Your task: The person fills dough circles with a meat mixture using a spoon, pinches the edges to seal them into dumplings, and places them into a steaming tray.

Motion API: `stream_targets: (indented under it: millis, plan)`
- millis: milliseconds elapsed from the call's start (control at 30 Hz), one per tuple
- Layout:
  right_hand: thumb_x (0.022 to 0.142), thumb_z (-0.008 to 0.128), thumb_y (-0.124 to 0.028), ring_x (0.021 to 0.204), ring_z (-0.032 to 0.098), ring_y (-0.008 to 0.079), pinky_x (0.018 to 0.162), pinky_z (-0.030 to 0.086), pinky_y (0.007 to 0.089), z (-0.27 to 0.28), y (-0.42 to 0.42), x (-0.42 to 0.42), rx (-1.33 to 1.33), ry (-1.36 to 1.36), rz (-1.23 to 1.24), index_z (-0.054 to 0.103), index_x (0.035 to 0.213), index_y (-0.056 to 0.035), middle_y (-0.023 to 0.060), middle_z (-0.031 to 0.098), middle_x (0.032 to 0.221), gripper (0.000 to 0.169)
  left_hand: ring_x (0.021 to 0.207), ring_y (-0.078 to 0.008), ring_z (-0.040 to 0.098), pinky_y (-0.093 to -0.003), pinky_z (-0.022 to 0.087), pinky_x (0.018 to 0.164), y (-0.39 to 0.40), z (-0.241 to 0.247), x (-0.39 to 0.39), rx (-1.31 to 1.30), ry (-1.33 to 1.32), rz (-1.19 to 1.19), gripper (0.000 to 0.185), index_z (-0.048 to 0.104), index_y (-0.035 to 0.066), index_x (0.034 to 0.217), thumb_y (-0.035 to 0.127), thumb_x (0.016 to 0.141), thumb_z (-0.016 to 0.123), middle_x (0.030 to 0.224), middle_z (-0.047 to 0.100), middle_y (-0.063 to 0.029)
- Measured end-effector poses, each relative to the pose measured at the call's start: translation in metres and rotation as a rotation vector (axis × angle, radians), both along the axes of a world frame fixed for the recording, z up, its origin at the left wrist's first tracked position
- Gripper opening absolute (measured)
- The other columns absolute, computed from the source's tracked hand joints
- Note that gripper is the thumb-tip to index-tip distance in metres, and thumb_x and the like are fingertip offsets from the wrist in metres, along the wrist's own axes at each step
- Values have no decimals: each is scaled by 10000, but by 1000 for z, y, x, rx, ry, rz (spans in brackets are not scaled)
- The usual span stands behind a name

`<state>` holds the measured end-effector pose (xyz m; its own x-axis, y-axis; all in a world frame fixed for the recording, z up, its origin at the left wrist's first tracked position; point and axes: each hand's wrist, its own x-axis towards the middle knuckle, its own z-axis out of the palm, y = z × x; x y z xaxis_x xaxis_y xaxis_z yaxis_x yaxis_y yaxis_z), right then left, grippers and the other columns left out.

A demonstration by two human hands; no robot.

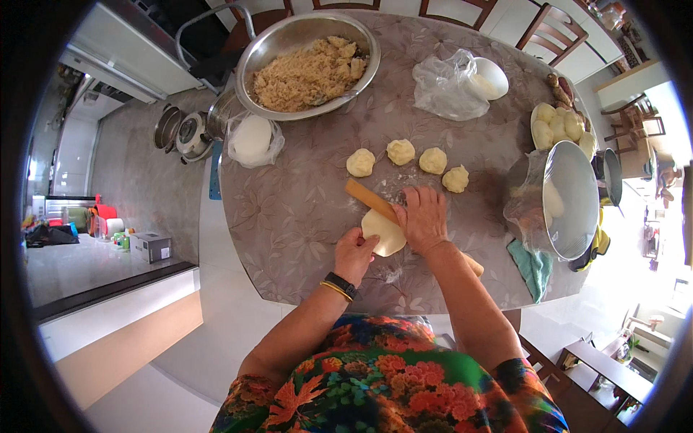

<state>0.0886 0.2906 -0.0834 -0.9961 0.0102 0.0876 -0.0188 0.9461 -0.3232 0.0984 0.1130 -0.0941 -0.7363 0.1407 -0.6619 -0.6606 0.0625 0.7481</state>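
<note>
A flattened round of dough (pixel 383 233) lies on the patterned tabletop before me. My left hand (pixel 354 253) pinches its near left edge between thumb and fingers. Over its far right part, my right hand (pixel 425 219) presses on a wooden rolling pin (pixel 373 199), which runs slantwise under the palm and shows again beyond my forearm. Just past the pin, several filled-looking dough balls sit in a loose arc, among them one at the left (pixel 360 163) and one at the right (pixel 455 179). White flour is dusted around the dough.
A large steel bowl of crumbly filling (pixel 306 76) stands far left, with a bagged white bowl (pixel 253 138) below it. A plastic bag (pixel 449 86) and white bowl (pixel 490 78) lie far right. At right are a plate of dough balls (pixel 557 127), a big metal pot (pixel 574 200) and a green cloth (pixel 533 270).
</note>
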Motion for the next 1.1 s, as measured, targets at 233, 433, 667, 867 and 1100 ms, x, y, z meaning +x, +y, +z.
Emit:
stream_targets:
  millis: [233, 433, 667, 867, 1100]
  plan:
    - [805, 692, -398, 973, 522, 311, 873, 388, 444, 11, -5, 2, 32, 37, 62, 598, 1039, -79, 102, 551, 1004, 407, 711, -73, 567, -225, 472, 595, 2, -14, -1, -119, 206, -140, 167, 598, 31, 968, 158, 897, 679, 832, 615, -13]
    - [822, 691, -339, 902, 567, 284, 795, 434, 412, 2, 1, 11, 23, 143, 120, 630, 953, -86, 74, 556, 913, 290, 852, -117, 592, -281, 505, 703, 8, -14, -4, 3, 169, -64, 183, 556, 43, 1047, 148, 914, 625, 983, 612, -52]
    - [922, 612, -257, 848, 619, 381, 711, 508, 453, 18, 3, 25, -304, -39, -244, 625, 1095, -83, 143, 590, 999, 246, 894, -187, 658, -362, 577, 773, -2, 13, -19, 437, -88, 43, 270, 479, 36, 1138, 162, 926, 589, 1057, 624, -85]
    - [915, 610, -236, 873, 615, 350, 707, 503, 441, 9, -18, 46, -240, 40, -282, 594, 1164, -112, 129, 590, 1001, 279, 859, -159, 659, -315, 566, 713, -22, 7, -17, 199, -31, -80, 318, 518, 12, 1150, 153, 895, 646, 1013, 651, -90]
    - [855, 658, -290, 1059, 536, 323, 948, 401, 523, 5, -19, 35, 27, 105, -93, 591, 1154, -119, 113, 557, 1068, 351, 778, -114, 626, -269, 521, 647, -12, 3, 6, 156, -78, 32, 269, 608, 29, 992, 210, 837, 732, 901, 651, -40]
